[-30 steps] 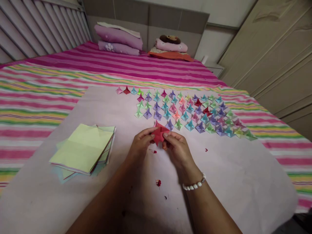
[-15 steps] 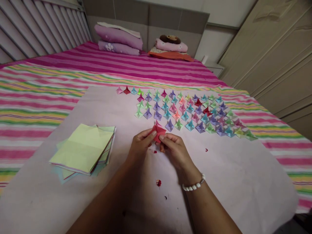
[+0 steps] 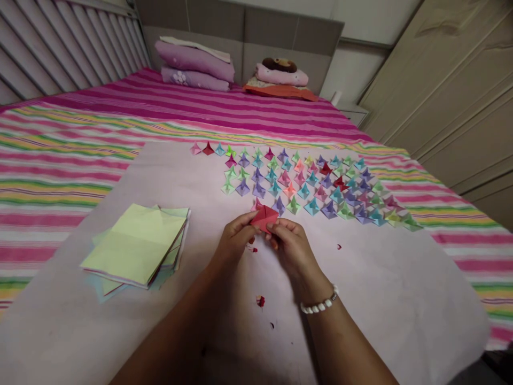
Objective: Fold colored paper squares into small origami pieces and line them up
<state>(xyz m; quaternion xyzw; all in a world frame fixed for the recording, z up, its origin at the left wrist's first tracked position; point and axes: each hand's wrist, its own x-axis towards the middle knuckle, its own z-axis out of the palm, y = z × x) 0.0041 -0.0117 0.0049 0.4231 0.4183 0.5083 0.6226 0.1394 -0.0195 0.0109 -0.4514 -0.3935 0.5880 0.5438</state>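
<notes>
Near the middle of the frame, a small red folded-paper piece point(image 3: 265, 215) is sitting between the two hands. It is appearing wider than tall, its longer axis running roughly left to right, from one set of fingertips to the other. The left hand point(image 3: 236, 234) is pinching its left lower edge between thumb and fingers; the right hand point(image 3: 292, 243), with a white-beaded bracelet point(image 3: 319, 308) circling its wrist, is pinching its lower right edge. Neither hand is lying nearer, since both are touching the paper, which is pointing away from them toward the top of the frame.

Just beyond it, rows of small multicoloured folded-paper shapes point(image 3: 311, 207) are spreading across the centre and right on a large pale sheet point(image 3: 385, 299). A loose stack of square pastel paper point(image 3: 134, 243) is lying at centre left, and tiny dark red scraps point(image 3: 260, 301) are dotting the sheet below the hands.

The red piece is partly hiding a pink folded shape point(image 3: 256, 203) behind it; whether they are touching is staying unclear. The thumbs are covering its lower corners, its underside is facing out of view, and the forearms are running off the bottom edge.
</notes>
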